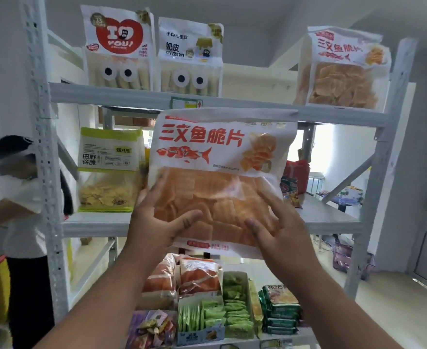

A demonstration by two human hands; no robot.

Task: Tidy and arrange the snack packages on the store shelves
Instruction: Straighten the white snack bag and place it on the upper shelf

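A large white bag of orange salmon crisps with red lettering and a fish drawing is raised in front of the middle shelf. My left hand grips its lower left side, thumb across the front. My right hand holds the lower right side with spread fingers on the front. A matching salmon crisp bag stands on the top shelf at the right. Two white roll-snack bags with googly eyes stand at the top left.
A green-and-white grain crisp bag stands on the middle shelf at left; red packets lie behind the held bag. Below are orange bags, green packets and mixed sweets. A person stands at left beyond the upright.
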